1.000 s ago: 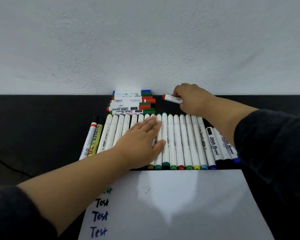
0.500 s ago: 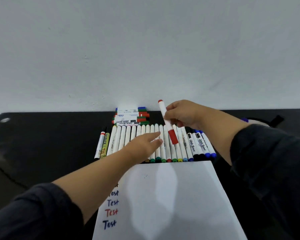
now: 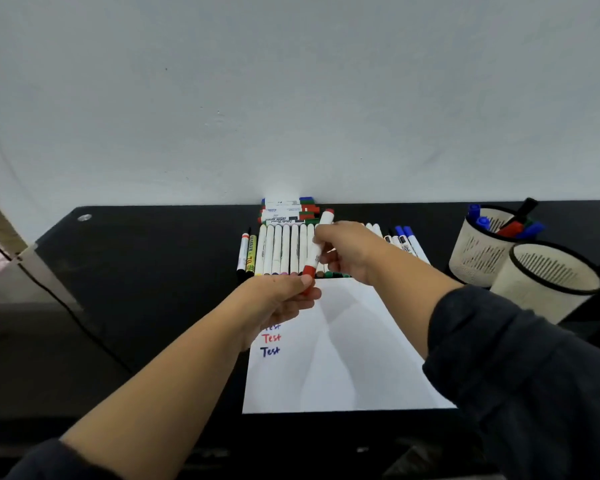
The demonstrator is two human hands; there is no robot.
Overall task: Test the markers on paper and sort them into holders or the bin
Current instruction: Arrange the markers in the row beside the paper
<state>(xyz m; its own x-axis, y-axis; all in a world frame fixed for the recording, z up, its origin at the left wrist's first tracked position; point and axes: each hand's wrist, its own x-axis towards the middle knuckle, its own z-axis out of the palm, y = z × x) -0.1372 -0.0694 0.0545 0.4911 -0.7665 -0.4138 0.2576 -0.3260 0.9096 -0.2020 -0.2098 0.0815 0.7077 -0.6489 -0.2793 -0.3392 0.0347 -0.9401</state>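
**Cap about to come off the red marker**

Your right hand (image 3: 347,252) grips the barrel of the white plastic marker with the red cap (image 3: 315,249), holding it tilted above the near end of the marker row. Your left hand (image 3: 284,297) pinches its red cap from below, so both hands are clamped on the same marker.

The likely trouble, as I judge it: a stiff cap releasing suddenly could jerk the tip into your fingers or knock the row of slim white markers with coloured caps (image 3: 284,249), which lie loose side by side and would roll easily on the smooth black desk (image 3: 146,271). A dropped cap could roll off too.

The glossy white paper sheet (image 3: 347,358) lies flat and unweighted just below your hands; press too hard and it may slide. Two beige perforated round holders (image 3: 520,268) stand well apart, right.
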